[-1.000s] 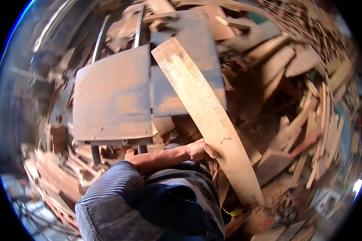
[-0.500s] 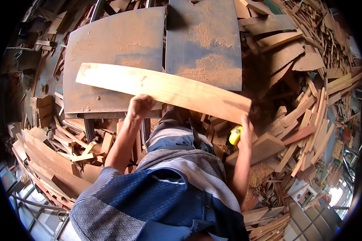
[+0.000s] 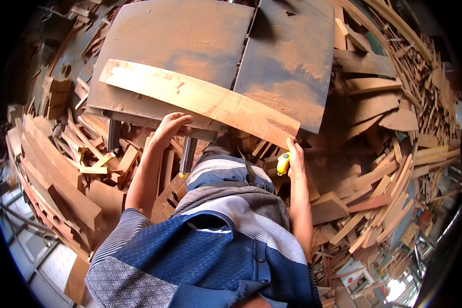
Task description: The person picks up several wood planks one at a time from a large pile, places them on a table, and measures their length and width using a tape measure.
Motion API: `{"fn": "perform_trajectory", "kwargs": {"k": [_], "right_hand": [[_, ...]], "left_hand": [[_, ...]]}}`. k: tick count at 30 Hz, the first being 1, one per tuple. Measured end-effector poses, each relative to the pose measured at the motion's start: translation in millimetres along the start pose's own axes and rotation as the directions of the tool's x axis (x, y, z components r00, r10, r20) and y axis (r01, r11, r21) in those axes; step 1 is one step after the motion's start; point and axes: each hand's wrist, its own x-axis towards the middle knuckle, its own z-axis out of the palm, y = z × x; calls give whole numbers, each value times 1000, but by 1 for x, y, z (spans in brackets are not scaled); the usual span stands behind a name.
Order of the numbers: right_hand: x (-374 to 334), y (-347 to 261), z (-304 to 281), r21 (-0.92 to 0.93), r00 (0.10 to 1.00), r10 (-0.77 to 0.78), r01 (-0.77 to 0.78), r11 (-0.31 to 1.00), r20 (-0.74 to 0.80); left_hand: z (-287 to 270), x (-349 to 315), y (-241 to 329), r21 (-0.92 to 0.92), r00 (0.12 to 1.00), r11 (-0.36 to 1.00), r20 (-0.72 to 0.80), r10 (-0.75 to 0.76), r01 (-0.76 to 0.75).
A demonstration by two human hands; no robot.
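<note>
A long pale wooden board (image 3: 205,97) lies slantwise across the front of a dusty metal machine table (image 3: 169,31), its right end jutting past the front edge. My left hand (image 3: 172,127) is just below the board's near edge, apart from it, with loosely bent fingers and nothing in them. At the board's right end is my right hand (image 3: 295,160). It holds a yellow tape measure (image 3: 283,164) in the palm, while a fingertip touches the board's corner. Whether any tape is drawn out cannot be made out.
Sawdust (image 3: 287,56) is scattered over the table, which a dark slot splits in two. Curved planks (image 3: 61,169) are stacked at the left. Offcuts (image 3: 369,200) and sticks pile up at the right. A metal table leg (image 3: 188,154) stands close to my body.
My left hand has let go of the board's near edge and its fingers have loosened. The board's right end has shifted left with my right hand. The whole view has turned slightly.
</note>
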Motion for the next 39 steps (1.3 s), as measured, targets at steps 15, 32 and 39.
{"fn": "perform_trajectory", "kwargs": {"k": [15, 32, 39], "right_hand": [[15, 110, -75, 121, 995, 49, -60, 991, 91], [-115, 4, 79, -191, 835, -205, 343, 920, 510], [-122, 4, 93, -128, 847, -116, 211, 969, 519]], "left_hand": [[16, -68, -97, 167, 962, 978, -220, 162, -126], [158, -42, -21, 147, 490, 847, 859, 147, -512], [139, -41, -15, -4, 464, 984, 881, 86, -175]]}}
